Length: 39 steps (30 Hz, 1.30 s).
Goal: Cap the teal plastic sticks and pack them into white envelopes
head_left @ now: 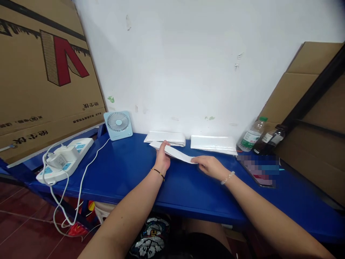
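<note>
A folded white paper strip (176,154) is held at a slant above the blue table (129,172). My left hand (163,158) grips its left part, with the thumb over the top. At the strip's right end, my right hand (208,165) pinches the edge between thumb and fingers. Behind the strip, against the wall, lies one stack of white folded papers (167,136). A second white stack (212,142) lies to its right, behind my right hand. What the papers are cannot be made out.
A light blue fan (118,125) stands at the back left. A white power strip (64,162) with plugs and cables lies at the left edge. On the right are a clear bottle (253,136), a dark bottle (270,140) and a partly blurred flat item (258,171).
</note>
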Tool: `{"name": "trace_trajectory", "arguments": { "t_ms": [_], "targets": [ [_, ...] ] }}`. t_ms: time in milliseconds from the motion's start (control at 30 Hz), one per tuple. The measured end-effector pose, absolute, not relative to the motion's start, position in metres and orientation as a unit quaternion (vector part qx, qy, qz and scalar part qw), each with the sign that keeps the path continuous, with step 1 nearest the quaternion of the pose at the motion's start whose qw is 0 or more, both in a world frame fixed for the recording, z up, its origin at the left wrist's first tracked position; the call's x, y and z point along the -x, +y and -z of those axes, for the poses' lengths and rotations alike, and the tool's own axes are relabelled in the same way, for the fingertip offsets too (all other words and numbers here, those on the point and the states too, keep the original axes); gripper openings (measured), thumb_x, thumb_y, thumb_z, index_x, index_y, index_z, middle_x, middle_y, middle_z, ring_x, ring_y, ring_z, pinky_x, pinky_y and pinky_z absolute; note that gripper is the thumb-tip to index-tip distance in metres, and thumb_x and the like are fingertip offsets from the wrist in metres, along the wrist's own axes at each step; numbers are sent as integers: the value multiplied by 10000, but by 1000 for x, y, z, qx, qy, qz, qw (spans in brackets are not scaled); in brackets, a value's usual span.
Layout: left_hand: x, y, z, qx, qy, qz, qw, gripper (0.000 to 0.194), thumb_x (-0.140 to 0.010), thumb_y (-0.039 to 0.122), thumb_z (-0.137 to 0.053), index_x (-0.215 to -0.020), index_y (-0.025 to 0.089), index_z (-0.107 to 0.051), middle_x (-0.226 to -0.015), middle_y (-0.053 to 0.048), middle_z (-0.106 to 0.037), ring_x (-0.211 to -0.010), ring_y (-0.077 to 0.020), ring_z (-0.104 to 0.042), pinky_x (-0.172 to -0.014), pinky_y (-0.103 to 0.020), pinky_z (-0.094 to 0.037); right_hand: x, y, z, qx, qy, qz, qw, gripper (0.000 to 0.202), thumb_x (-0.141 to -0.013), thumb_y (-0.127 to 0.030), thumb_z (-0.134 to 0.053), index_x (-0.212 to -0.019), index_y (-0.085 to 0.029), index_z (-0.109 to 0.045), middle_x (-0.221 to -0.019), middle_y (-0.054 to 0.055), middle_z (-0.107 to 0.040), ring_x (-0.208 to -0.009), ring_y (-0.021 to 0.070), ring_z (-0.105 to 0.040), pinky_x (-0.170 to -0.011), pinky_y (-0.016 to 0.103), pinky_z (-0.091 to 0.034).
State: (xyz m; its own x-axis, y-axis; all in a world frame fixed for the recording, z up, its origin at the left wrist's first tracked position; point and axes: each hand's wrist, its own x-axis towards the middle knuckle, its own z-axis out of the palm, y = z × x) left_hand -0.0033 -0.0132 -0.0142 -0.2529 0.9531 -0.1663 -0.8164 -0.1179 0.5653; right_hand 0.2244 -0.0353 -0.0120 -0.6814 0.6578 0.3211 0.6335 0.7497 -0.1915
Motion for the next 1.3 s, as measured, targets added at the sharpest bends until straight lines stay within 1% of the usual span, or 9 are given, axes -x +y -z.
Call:
{"name": "trace_trajectory", "arguments": {
  "t_ms": [67,167,267,367,467,667,733,1033,1300],
  "targets": [
    [3,-15,13,-162,266,-781,542,361,-734,205,-701,-1061,209,-548,-920,-12,-638,-868,-115,-613,-839,-237,-473,-236,-38,17,378,-905,-69,184,535,-720,-50,-447,-1203,-232,-589,-1214,65,-619,-1084,225,-595,-936,389,-468],
    [-1,-21,8,-234,249,-803,488,466,-700,192,-733,-1115,220,-522,-1009,-23,-641,-967,-132,-603,-895,-251,-451,-251,-33,18,408,-878,-154,199,640,-700,-81,-501,-1325,-218,-473,-1338,84,-519,-1190,238,-519,-999,404,-421],
    [-9,-28,-3,-276,243,-801,472,477,-689,219,-750,-1110,216,-526,-1036,-35,-638,-1001,-146,-596,-920,-269,-437,-262,-27,20,428,-852,-226,200,736,-724,-250,-621,-1407,-213,-351,-1427,106,-411,-1288,268,-412,-1063,442,-343],
    [-18,-33,-17,-301,231,-793,477,480,-673,240,-767,-1094,209,-537,-1043,-45,-634,-993,-164,-601,-915,-291,-442,-261,-25,27,428,-846,-252,191,976,-635,-416,-740,-1452,-198,-253,-1480,139,-311,-1343,300,-316,-1104,457,-267],
    [-23,-36,-27,-328,220,-786,476,515,-673,263,-766,-1123,208,-522,-1069,-57,-629,-1021,-180,-596,-933,-315,-438,-251,-23,34,423,-848,-239,212,1073,-578,-490,-772,-1458,-192,-236,-1485,156,-289,-1352,313,-290,-1114,463,-236],
    [-23,-37,-39,-369,231,-769,469,565,-671,345,-757,-1156,215,-498,-1115,-67,-621,-1066,-211,-588,-962,-373,-431,-235,-22,35,401,-852,-222,252,928,-600,-510,-763,-1392,-225,-373,-1334,126,-490,-1213,317,-460,-1018,477,-352],
    [-20,-37,-44,-378,236,-763,468,595,-661,363,-761,-1170,222,-487,-1123,-68,-621,-1082,-220,-583,-974,-384,-423,-235,-22,34,409,-850,-214,254,881,-618,-523,-748,-1372,-227,-402,-1289,117,-522,-1166,309,-495,-985,467,-382],
    [7,-40,-79,-440,249,-746,433,627,-619,394,-774,-1148,213,-489,-1130,-76,-617,-1091,-241,-574,-983,-421,-417,-230,-21,33,403,-881,-140,205,639,-759,-612,-572,-1298,-273,-519,-1314,94,-506,-1198,313,-460,-1007,471,-373],
    [46,-38,-103,-521,275,-733,341,593,-637,428,-740,-1137,212,-505,-1186,-84,-580,-1087,-242,-565,-950,-419,-432,-232,-17,39,398,-893,-123,170,568,-836,-629,-437,-1289,-302,-535,-1380,84,-445,-1251,314,-416,-1041,487,-342]
  ]
}}
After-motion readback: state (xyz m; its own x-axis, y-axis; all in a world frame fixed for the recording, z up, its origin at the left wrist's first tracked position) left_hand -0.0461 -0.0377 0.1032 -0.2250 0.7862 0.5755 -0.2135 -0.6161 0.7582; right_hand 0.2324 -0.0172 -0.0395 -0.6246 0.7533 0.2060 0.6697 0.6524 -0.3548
